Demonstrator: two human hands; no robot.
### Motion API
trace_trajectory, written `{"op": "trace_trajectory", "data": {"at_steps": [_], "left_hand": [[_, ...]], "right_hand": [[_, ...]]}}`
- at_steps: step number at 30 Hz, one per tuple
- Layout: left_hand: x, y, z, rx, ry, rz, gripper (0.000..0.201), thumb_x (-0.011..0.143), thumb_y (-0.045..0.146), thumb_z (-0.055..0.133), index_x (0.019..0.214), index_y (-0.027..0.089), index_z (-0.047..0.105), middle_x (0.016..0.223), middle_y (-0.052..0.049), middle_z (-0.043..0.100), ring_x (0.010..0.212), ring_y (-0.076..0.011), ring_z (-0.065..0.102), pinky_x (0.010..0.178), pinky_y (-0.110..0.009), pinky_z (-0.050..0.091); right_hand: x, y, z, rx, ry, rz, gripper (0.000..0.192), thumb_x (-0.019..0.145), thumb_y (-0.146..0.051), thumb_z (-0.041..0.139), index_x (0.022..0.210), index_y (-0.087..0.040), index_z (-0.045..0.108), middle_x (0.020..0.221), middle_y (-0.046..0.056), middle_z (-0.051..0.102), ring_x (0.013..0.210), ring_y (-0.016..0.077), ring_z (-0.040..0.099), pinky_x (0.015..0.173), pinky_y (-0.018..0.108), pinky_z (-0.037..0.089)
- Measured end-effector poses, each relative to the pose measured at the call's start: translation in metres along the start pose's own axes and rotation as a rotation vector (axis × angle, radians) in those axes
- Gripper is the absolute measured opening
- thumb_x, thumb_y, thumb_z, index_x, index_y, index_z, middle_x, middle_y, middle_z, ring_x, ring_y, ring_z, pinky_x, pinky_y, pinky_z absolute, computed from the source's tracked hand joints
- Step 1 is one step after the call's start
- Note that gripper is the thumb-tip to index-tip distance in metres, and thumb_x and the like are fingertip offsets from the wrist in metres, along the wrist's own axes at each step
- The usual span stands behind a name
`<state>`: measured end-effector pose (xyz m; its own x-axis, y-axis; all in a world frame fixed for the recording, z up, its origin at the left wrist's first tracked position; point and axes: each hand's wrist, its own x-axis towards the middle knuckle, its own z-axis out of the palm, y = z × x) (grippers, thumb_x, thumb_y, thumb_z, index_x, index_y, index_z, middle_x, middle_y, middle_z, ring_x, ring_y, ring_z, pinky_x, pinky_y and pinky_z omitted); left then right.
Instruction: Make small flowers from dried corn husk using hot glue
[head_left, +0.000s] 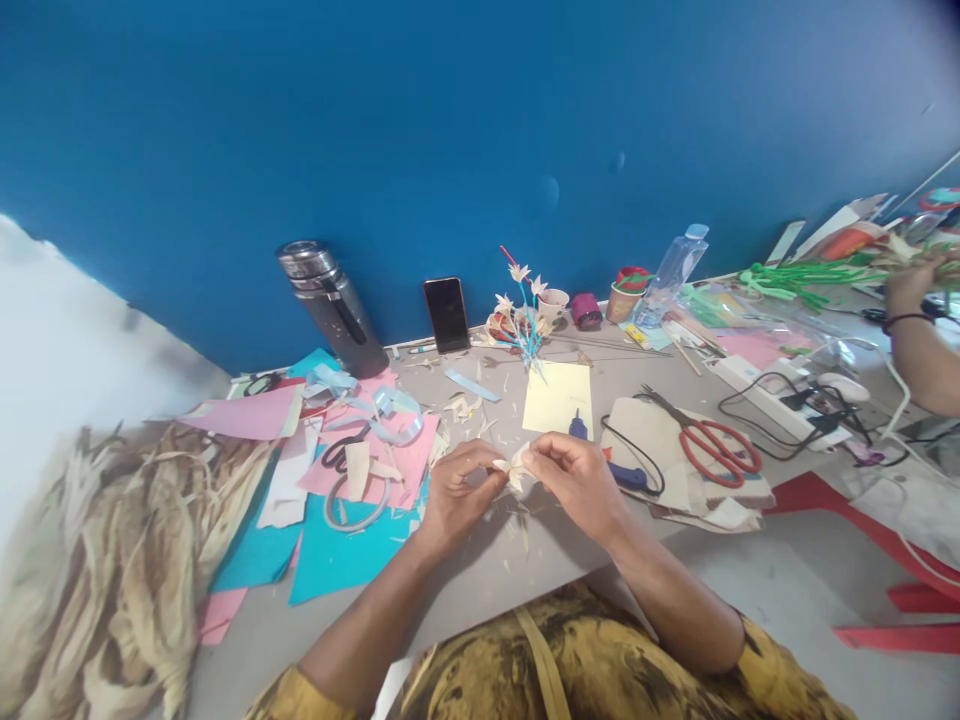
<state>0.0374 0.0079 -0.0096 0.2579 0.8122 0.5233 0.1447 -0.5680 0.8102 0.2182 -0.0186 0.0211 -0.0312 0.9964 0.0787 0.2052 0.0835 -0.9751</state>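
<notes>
Cream, papery flower (pixel 514 474): one, held above the grey table (pixel 480 588). Left hand (pixel 459 495): thumb and forefinger pinching its left edge. Right hand (pixel 581 485): same pinch, opposite edge. Counted beyond: one flask (pixel 337 315), one phone (pixel 447 316), one clear bottle (pixel 673 272), at least three similar flowers (pixel 518 272) on blue stems (pixel 532 338).

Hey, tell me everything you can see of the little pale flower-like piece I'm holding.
The flower-like piece is small and cream-coloured, with thin, pointed, petal-like tips, some spreading downward. It looks dry and papery, perhaps husk, but the exact material can't be told. The left hand pinches it on one side and the right hand on the other, over the grey tabletop. The fingers hide part of it.
</notes>
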Motion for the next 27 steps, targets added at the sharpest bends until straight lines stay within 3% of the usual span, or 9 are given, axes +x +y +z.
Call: {"op": "trace_trajectory", "data": {"at_steps": [12, 27], "left_hand": [[0.0006, -0.0002, -0.0016, 0.055, -0.011, 0.003, 0.011, 0.086, 0.015, 0.065, 0.078, 0.02, 0.07, 0.077, -0.004, 0.071, 0.072, -0.0171, 0.065, 0.071, -0.031, 0.049], [0.0011, -0.0052, -0.002, 0.327, -0.002, 0.237, 0.014, 0.09, 0.018, 0.063, 0.08, 0.023, 0.07, 0.078, -0.005, 0.076, 0.073, -0.0182, 0.068, 0.074, -0.035, 0.047]], "right_hand": [[-0.0012, -0.002, -0.001, -0.026, -0.023, 0.003, 0.027, 0.089, -0.037, 0.061, 0.072, -0.017, 0.065, 0.062, -0.003, 0.054, 0.059, 0.0115, 0.046, 0.056, 0.023, 0.035], [-0.0028, 0.0045, 0.0023, -0.005, -0.004, 0.02, 0.028, 0.089, -0.04, 0.059, 0.075, -0.017, 0.068, 0.063, -0.001, 0.054, 0.061, 0.0131, 0.048, 0.057, 0.024, 0.037]]}}
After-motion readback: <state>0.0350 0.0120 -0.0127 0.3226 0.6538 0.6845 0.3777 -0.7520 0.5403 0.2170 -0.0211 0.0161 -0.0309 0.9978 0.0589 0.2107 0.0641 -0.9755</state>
